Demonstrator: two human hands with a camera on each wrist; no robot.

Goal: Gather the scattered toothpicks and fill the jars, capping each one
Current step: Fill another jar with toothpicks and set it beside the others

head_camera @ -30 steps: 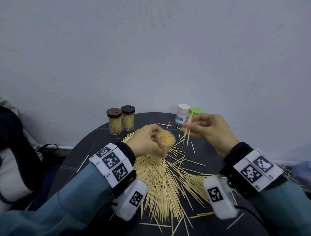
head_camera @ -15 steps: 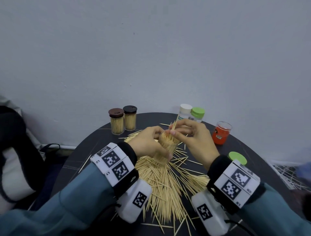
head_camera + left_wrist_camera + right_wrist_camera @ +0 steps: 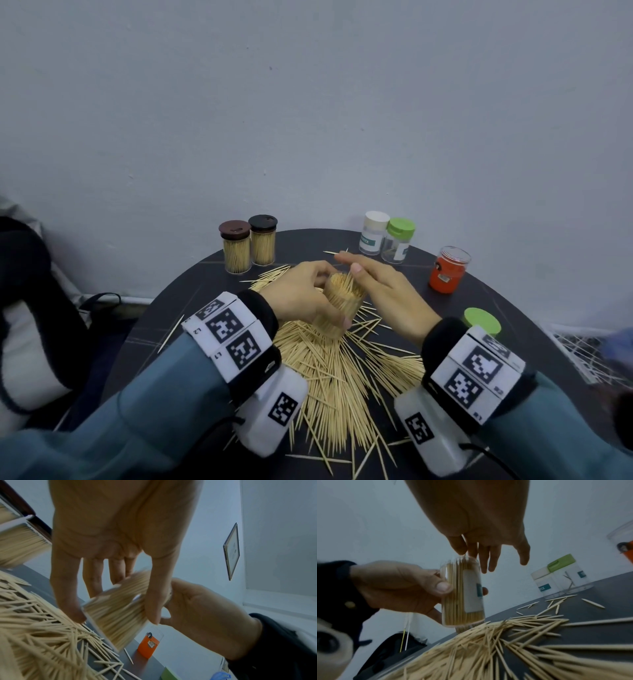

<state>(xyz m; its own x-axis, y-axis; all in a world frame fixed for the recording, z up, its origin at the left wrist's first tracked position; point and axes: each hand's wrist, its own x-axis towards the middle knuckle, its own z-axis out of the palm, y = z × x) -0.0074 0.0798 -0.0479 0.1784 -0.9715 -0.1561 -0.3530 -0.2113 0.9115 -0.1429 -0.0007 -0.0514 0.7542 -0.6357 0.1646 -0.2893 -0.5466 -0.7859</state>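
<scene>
Half a second back the right hand (image 3: 383, 294) was pinching toothpicks into the clear jar (image 3: 339, 305); now its fingers (image 3: 486, 559) lie straight over the mouth, holding nothing. The left hand (image 3: 301, 294) keeps thumb and fingers wrapped round it. Only the right wrist view shows the jar's label.

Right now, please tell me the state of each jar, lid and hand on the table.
Held jar: uncapped, full, tilted.
Left hand: grips held jar.
Right hand: fingers straight over its mouth.
Two dark-lidded jars: capped, full.
White-lidded jar: capped.
Green-lidded jar: capped, nearly empty.
Orange jar: uncapped.
Loose green lid: lying flat.
</scene>
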